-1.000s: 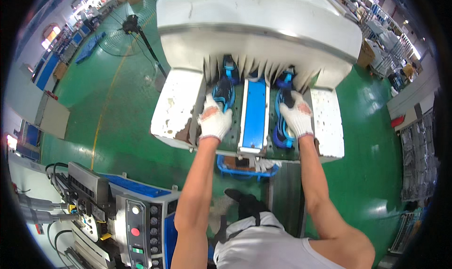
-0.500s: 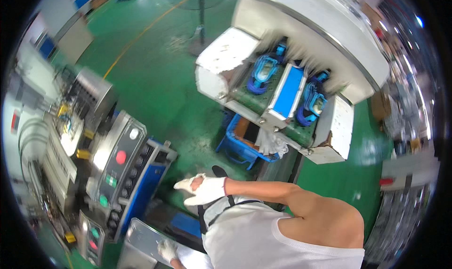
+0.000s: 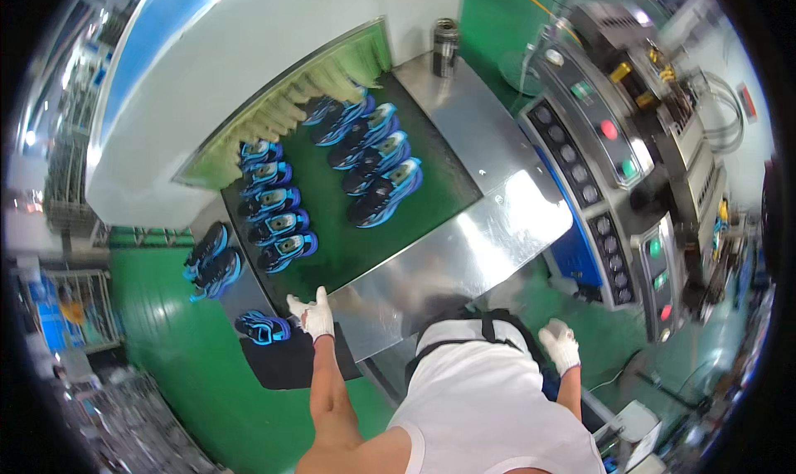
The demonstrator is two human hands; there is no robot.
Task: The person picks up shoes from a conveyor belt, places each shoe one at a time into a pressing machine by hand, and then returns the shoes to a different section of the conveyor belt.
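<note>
My left hand [image 3: 313,315], in a white knit glove, reaches over the near left corner of a green conveyor belt [image 3: 348,262], fingers apart and holding nothing. Nearest to it is a single black-and-blue shoe [image 3: 264,327] on a dark mat [image 3: 286,364]. On the belt stand two rows of similar shoes, a left row [image 3: 278,199] and a right row [image 3: 383,188]. Two more shoes [image 3: 217,262] rest on the ledge left of the belt. My right hand [image 3: 560,345], also gloved, hangs beside my right hip, fingers loosely bent, with nothing visible in it.
A bare metal sheet [image 3: 448,254] borders the belt's near and right sides. Fringed curtains [image 3: 286,101] hang at the white machine's opening. A dark metal can [image 3: 445,47] stands at the far corner. To the right is a machine with gauges and buttons [image 3: 609,130].
My view has swung round from the fan and the control machine to the belt with shoes. My left hand now reaches out over the belt's corner; my right hangs at my side.
</note>
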